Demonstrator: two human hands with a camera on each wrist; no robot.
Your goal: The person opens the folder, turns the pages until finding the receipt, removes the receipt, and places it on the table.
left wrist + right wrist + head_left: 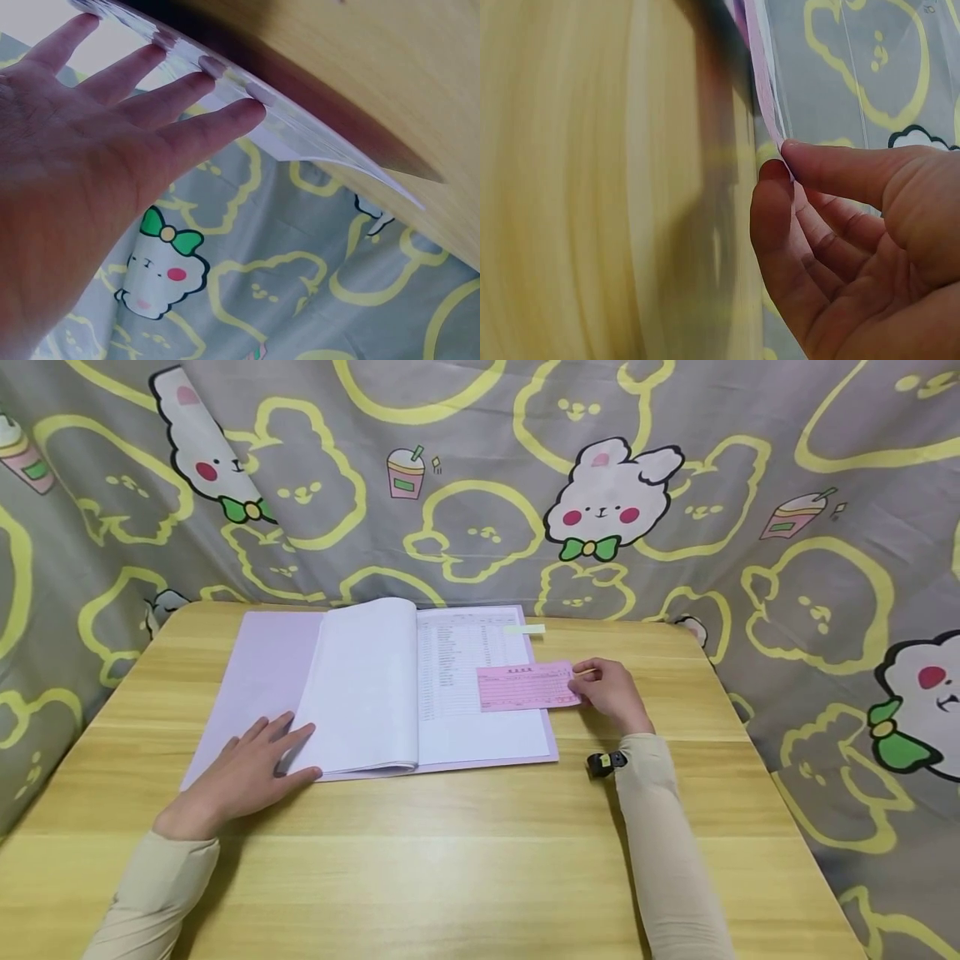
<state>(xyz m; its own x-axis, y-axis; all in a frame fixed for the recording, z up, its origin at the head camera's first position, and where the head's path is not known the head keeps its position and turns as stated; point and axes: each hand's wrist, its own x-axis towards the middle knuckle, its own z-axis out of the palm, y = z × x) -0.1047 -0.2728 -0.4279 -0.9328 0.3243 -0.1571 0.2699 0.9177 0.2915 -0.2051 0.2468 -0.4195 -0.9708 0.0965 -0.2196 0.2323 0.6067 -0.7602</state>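
Observation:
A pink printed slip [523, 687] lies over the right page of an open lilac folder [277, 647]. My right hand [609, 692] pinches the slip's right end between thumb and fingertips. The right wrist view shows the same pinch edge-on, with the right hand [847, 240] beside the slip's thin edge. My left hand [251, 768] rests with spread fingers at the lower left of the folder, touching the turned white pages [363, 693]. In the left wrist view the left hand [127, 142] has its fingers extended against the paper's edge.
A printed table sheet [457, 693] forms the folder's right page, and a pale green tab [525, 629] sticks out past its right edge. The folder lies on a wooden table [450, 877]. A patterned curtain [480, 468] hangs behind it. A small black device [606, 764] sits at the right wrist.

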